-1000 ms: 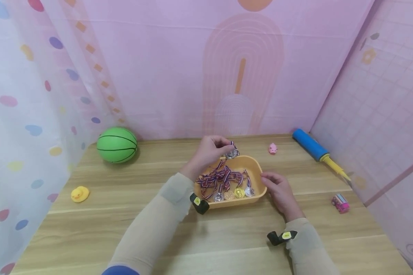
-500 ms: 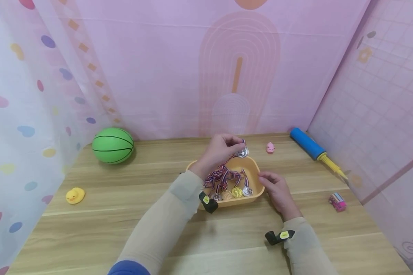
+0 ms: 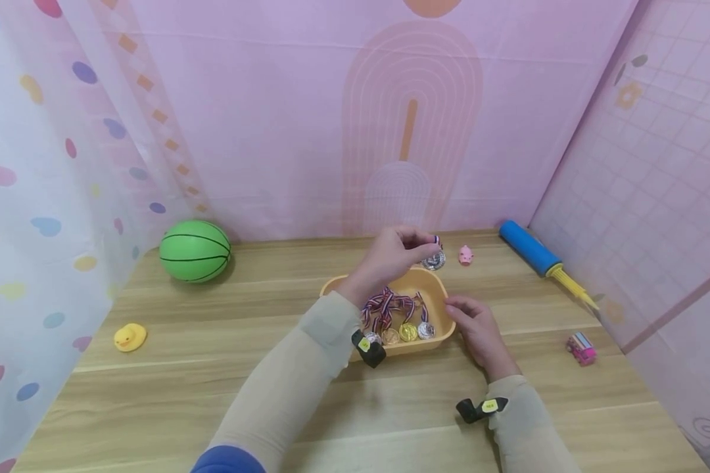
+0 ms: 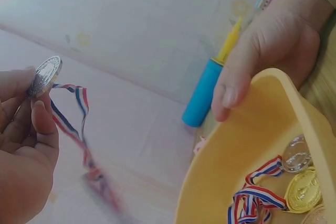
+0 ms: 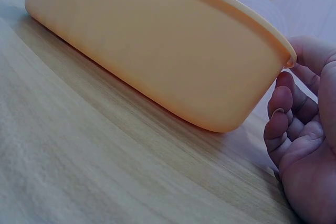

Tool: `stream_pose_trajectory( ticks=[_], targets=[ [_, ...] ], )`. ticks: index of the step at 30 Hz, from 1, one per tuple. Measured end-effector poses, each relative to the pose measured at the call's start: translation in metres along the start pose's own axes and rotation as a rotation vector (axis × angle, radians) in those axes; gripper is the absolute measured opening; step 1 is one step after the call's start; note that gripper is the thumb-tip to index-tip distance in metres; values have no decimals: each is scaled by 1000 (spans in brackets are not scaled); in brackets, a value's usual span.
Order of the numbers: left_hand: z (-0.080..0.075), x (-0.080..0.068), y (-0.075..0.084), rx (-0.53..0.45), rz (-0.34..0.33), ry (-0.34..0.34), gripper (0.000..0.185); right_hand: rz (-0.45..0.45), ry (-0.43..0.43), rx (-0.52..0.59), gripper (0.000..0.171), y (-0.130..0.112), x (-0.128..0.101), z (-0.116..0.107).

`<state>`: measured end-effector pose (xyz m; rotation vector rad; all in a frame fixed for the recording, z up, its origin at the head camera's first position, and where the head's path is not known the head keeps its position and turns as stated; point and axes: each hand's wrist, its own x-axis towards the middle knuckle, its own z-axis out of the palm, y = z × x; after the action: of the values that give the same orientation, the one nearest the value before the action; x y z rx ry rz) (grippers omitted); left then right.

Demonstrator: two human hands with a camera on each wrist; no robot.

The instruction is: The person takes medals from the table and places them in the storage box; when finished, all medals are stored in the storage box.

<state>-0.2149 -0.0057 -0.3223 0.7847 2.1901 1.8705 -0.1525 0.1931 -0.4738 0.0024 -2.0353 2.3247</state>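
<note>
A silver medal (image 3: 434, 260) is pinched between the thumb and fingers of my left hand (image 3: 392, 257), held up past the far rim of the yellow plastic basin (image 3: 432, 284). Its red, white and blue ribbon (image 4: 83, 100) trails below the hand in the left wrist view. At the basin's right end, my right hand (image 3: 476, 328) grips the rim, thumb on the inside and fingers outside. Inside the basin lie a gold medal (image 3: 408, 332), a bronze-coloured medal (image 3: 390, 336), another silver medal (image 3: 426, 330) and tangled ribbons (image 3: 384, 303). My left forearm hides the basin's left part.
On the wooden table (image 3: 225, 368) a green ball (image 3: 195, 251) and a yellow toy duck (image 3: 130, 337) stand to the left. A small pink pig (image 3: 465, 255), a blue hand pump (image 3: 529, 248) and a pink toy truck (image 3: 581, 348) are to the right. Fabric hangs behind.
My left hand has moved right across the basin's far side, carrying the silver medal toward the pink pig. The right hand stays at the rim. The head view has shifted slightly.
</note>
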Motion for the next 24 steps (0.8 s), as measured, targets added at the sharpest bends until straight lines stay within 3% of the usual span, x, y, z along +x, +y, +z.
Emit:
stream_pose_trajectory(
  ticks=[7,15,20,24],
  targets=[
    [-4,-2,4,-40,12,7,16,5,10,5,28,1,1,-1],
    [-27,-8,-19,-15,-5,86,14,1,7,21,26,0,1,-3],
    [-34,-11,-39,37,-69,133,13,-7,11,22,24,-2,0,-6],
    [-23,-12,-54,71,-154,162,12,0,14,32,21,-2,-1,-8]
  ],
)
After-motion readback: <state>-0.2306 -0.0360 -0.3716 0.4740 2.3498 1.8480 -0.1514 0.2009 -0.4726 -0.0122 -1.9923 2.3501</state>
